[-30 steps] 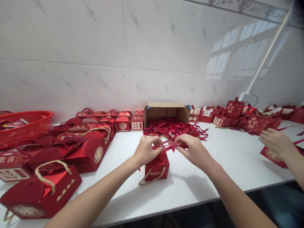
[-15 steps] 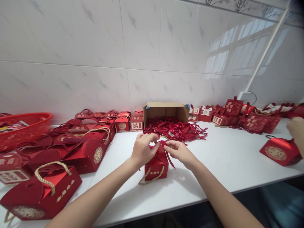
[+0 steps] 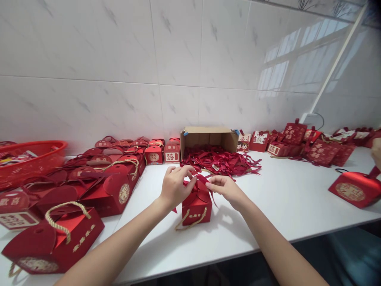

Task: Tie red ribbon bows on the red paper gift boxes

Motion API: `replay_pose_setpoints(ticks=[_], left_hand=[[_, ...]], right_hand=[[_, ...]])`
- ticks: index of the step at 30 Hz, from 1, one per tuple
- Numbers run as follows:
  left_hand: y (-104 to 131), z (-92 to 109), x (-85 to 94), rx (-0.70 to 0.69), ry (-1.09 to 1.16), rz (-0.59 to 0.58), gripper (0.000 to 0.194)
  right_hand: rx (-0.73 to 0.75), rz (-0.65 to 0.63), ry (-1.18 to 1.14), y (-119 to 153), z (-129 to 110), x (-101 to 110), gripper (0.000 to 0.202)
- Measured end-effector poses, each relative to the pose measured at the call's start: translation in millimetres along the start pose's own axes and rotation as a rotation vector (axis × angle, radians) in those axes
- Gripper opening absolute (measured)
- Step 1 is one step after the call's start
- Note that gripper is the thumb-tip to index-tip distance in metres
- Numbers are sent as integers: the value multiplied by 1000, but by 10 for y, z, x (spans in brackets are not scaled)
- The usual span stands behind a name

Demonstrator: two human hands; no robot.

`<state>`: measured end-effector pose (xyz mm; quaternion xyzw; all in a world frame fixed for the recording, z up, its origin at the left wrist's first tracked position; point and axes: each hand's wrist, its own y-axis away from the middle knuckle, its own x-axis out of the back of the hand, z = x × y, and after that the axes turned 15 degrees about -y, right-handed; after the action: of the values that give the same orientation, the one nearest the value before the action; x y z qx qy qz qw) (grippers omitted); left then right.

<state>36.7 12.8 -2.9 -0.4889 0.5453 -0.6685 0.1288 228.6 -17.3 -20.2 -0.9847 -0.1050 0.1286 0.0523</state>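
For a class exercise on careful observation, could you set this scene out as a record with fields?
Right hand: pinching a red ribbon above a red box
Left hand: at the same ribbon, grip partly hidden
Box: standing on the white table, rope handle hanging in front
Behind: cardboard carton, loose ribbons spilling out
Left side: red basket, other boxes
Far right: another person's hand at frame edge
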Motion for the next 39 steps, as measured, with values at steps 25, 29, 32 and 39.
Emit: replay_pose_setpoints(ticks=[25,29,32,39], left_hand=[[168,-431,-104,441,550,-619,24],[184,-495,-92,364,394,-445,20],[231,-549,-86,232,260,-376,13],[287,-607,-21,-31,146,-167,17]], right_hand=[[88,-63,-38,-43,100,-274,27],[70,-44,-24,-29,95,-247,28],[41,-35,-33,-19,117,-220,29],[68,69,33,-40,151,-257,22]])
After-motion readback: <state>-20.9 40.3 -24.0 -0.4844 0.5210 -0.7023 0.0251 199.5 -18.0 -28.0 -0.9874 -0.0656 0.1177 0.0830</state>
